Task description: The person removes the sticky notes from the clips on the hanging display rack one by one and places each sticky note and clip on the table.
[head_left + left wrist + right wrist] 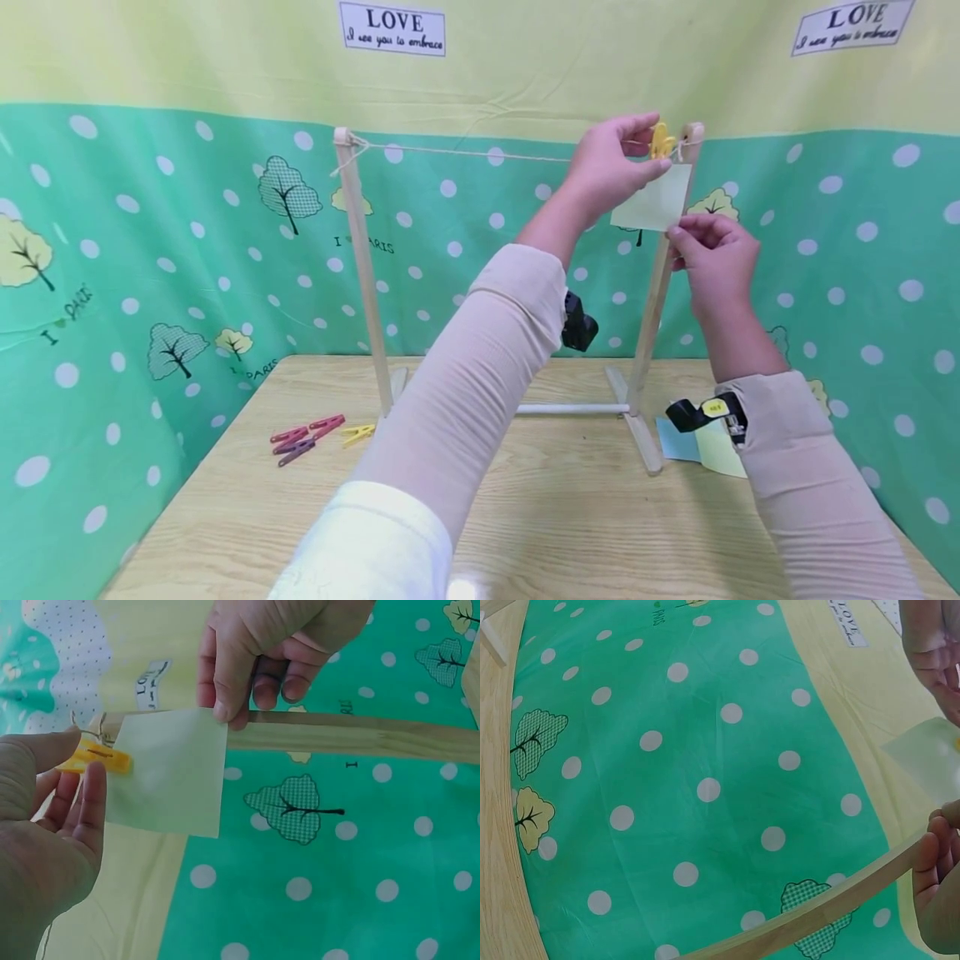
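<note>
Up at the right end of the string [465, 152], my left hand [611, 162] pinches a yellow clothespin [662, 142] between thumb and fingers. A pale green square of paper [654, 202] hangs below the clothespin, its upper edge meeting the pin's tip in the left wrist view. My right hand [716, 258] pinches the lower right corner of that paper, close beside the wooden post [652, 312]. Only part of the paper [930, 757] and of both hands shows at the right edge of the right wrist view.
A wooden frame with a left post [363, 267] and white crossbar [573, 409] stands on the table [525, 517]. Red and purple clothespins [296, 451] and a yellow one [357, 434] lie at left. Blue paper [678, 440] and pale paper [720, 450] lie at right.
</note>
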Demonstrator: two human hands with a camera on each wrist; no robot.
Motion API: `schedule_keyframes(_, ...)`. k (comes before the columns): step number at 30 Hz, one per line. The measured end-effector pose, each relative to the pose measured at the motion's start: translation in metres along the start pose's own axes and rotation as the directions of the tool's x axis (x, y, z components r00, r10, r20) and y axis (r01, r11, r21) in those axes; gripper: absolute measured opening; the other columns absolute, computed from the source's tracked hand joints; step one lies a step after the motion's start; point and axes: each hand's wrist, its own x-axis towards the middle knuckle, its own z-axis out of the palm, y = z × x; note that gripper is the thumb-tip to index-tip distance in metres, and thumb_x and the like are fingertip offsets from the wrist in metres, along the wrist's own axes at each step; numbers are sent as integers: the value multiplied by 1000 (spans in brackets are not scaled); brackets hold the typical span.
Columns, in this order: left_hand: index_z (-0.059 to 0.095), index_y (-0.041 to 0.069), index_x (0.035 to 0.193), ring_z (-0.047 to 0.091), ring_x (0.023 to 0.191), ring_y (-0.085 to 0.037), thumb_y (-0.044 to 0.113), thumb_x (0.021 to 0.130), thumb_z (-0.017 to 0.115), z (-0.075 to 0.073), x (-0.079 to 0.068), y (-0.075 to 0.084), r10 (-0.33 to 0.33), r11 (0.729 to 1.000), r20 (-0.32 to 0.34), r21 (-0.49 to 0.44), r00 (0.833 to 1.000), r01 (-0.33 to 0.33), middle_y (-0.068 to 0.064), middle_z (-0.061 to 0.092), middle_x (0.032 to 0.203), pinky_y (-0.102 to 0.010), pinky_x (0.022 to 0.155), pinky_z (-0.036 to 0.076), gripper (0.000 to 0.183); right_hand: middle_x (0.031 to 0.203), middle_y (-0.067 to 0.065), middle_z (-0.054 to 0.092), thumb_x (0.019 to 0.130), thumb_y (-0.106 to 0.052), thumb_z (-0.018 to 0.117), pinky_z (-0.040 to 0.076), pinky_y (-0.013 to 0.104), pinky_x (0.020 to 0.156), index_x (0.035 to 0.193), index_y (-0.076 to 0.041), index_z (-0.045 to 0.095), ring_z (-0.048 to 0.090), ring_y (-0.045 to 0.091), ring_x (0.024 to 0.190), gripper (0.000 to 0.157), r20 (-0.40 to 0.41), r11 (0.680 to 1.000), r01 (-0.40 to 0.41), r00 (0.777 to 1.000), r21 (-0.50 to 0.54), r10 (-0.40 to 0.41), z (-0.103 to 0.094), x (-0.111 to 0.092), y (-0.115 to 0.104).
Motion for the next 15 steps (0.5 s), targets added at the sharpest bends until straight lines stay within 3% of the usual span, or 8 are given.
schedule_keyframes(9, 65, 15, 119, 60, 89, 0, 23, 80, 82, 4, 0, -1, 75, 989, -73, 131, 994, -65, 8, 66, 100, -6, 75, 46, 43, 81, 4, 67, 80, -13, 80, 55, 18, 57, 97, -3, 73, 60, 13, 63, 21, 4, 1000, 2, 1000, 15, -2, 1, 1, -3)
schedule_keyframes(15, 70, 11, 103, 62, 82, -3, 24, 82, 80, 2, -2, -6, 169, 966, -115, 216, 979, -141, 5, 68, 92, -8, 70, 49, 27, 83, 4, 67, 80, -17, 80, 56, 18, 60, 100, -2, 72, 60, 14, 65, 26, 13, 1000, -10, 1000, -21, 11, 1, -2, -4)
